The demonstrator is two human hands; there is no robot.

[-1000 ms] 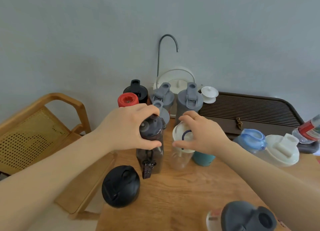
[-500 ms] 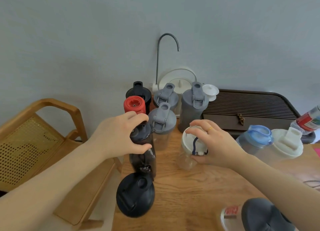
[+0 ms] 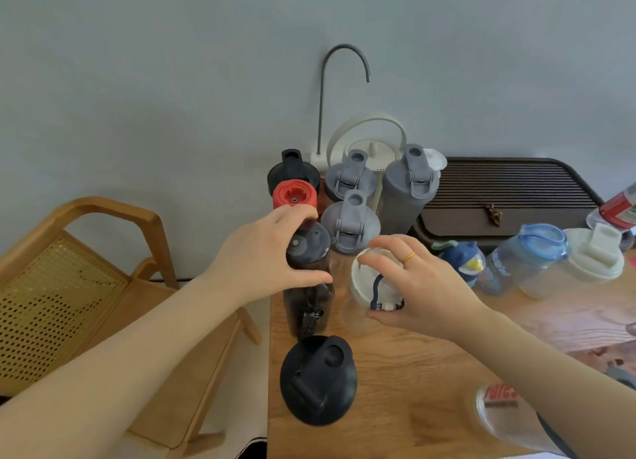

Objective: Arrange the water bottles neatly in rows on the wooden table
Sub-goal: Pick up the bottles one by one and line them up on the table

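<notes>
L hand (image 3: pixel 261 255) is gripping the dark bottle (image 3: pixel 308 279) by its cap, R hand (image 3: pixel 418 286) is pinching the white-lidded clear bottle (image 3: pixel 370 286) (both upright, side by side), just in front of grey-lidded bottle (image 3: pixel 349 223), w/ row behind.

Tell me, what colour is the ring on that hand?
Gold, on the right hand; the head view shows it.

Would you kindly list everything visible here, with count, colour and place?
dark bottle: 1, smoky black, table's left edge
clear bottle: 1, white lid, beside it
grey-lidded bottles: 3, behind
red-capped bottle: 1, back left
black-lidded bottles: 2, nearest and rearmost
blue bottles: 2, right
wooden table: 1, brown
chair: 1, wooden, left
tea tray: 1, dark, back right
left hand: grips dark bottle
right hand: grips clear bottle
</notes>
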